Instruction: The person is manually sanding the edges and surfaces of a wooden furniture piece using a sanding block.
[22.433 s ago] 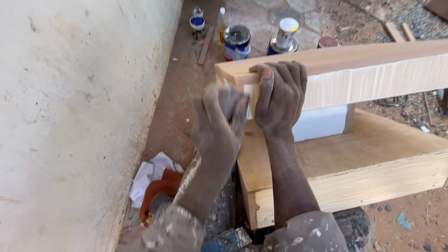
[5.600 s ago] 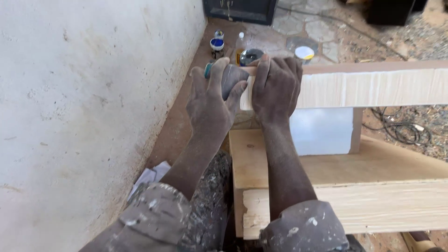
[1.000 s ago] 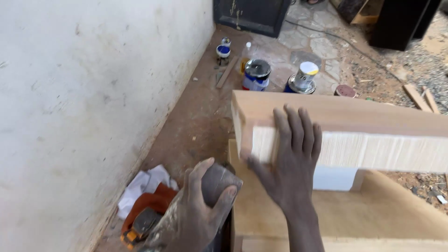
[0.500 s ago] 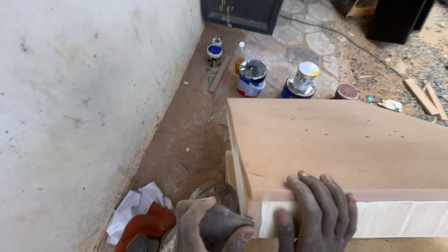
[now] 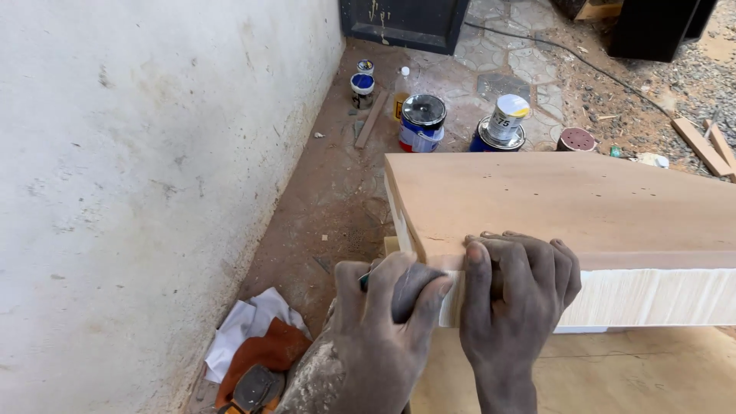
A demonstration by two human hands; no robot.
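Note:
A large wooden panel [image 5: 567, 203] with a brown top face and a pale front edge [image 5: 659, 295] fills the right half of the view. My left hand [image 5: 387, 310] is curled around a small dark pad or block, pressed against the panel's near left corner. My right hand [image 5: 517, 287] lies flat beside it, fingers draped over the front edge, holding the panel. Both hands are dusty. What exactly the left hand grips is mostly hidden by the fingers.
A rough white wall [image 5: 138, 169] runs along the left. On the dirt floor stand a blue paint can [image 5: 420, 123], a second tin with a white lid [image 5: 506, 123], small jars [image 5: 362, 80] and a sanding disc [image 5: 576, 139]. White and orange rags [image 5: 257, 341] lie near the wall. Wood offcuts [image 5: 701, 146] lie far right.
The view tilted down onto the panel's top. My left hand rose from beside the panel to its near corner with the pad; my right hand stayed on the front edge.

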